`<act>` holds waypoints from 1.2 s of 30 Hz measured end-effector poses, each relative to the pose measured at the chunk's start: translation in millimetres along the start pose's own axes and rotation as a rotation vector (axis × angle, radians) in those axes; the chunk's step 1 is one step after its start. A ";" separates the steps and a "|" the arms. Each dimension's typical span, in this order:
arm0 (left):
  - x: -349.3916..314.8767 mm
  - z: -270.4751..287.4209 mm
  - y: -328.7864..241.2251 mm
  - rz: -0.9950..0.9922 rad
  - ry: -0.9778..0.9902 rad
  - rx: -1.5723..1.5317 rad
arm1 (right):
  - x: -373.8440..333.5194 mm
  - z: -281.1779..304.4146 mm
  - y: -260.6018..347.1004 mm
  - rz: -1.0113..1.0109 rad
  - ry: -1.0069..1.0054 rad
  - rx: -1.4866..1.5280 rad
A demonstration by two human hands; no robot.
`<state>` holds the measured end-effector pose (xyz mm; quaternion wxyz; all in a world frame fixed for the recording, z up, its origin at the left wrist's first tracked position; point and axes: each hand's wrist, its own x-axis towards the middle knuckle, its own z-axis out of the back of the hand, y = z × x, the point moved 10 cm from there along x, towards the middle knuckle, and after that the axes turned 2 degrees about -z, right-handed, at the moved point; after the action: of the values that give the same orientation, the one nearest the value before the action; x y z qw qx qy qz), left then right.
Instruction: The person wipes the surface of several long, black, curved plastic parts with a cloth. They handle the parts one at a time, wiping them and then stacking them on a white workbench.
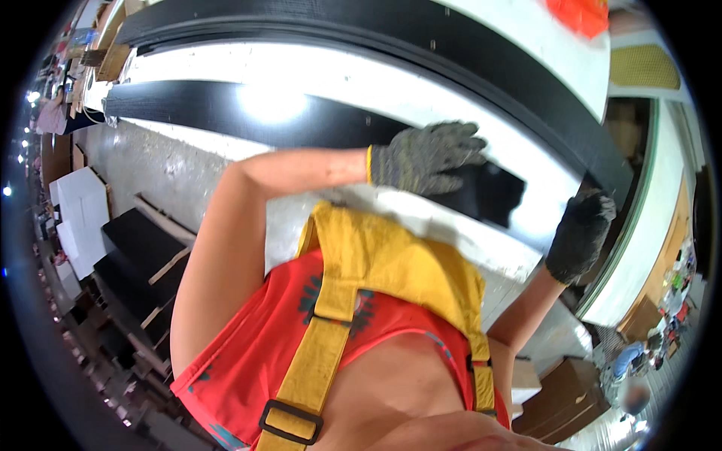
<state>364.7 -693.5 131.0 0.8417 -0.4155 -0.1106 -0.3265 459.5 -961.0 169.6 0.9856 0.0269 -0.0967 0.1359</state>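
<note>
Left hand [429, 156] in a grey knitted glove, fingers spread flat and open, pressing on the long glossy black board [226, 109] lying across the white worktable [421, 90] at twelve o'clock. Right hand [580, 234] in a dark knitted glove at three o'clock, curled against the end of a thicker matte black panel [526, 83]; grasp impossible to judge. Stacked black boards [139, 255] on the floor at nine o'clock.

**Around the workbench**

A stack of black boards [139, 263] lies on the grey concrete floor [150, 165] at the left, with white sheets [79, 207] beside them. Cardboard boxes [564, 398] sit at the lower right. An orange bag [579, 15] rests at the top right, near a yellow mesh panel [643, 66]. Cluttered shelves [90, 45] fill the upper left corner.
</note>
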 end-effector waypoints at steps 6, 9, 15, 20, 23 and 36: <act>-34.9 34.6 50.5 0.142 0.195 0.180 | 88.7 75.6 138.5 0.322 -0.152 0.887; -39.2 40.5 72.4 0.213 0.258 0.100 | 150.8 49.0 200.6 0.338 0.124 1.161; -38.3 37.4 77.7 0.322 0.292 -0.234 | 260.3 -102.9 379.7 0.108 1.015 1.742; -29.2 37.5 85.1 0.179 0.167 -0.217 | 347.9 -218.9 457.4 -0.057 0.954 1.315; -18.2 23.9 84.9 0.184 0.254 -0.136 | 397.9 -295.9 463.0 -0.140 0.913 1.093; -16.8 25.8 85.0 0.213 0.206 -0.196 | 420.0 -226.3 511.3 0.450 0.231 0.073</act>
<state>408.7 -628.4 86.3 0.8338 -0.4696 0.0531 -0.2854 758.0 -341.1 44.6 0.9334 0.0244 0.0180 0.3575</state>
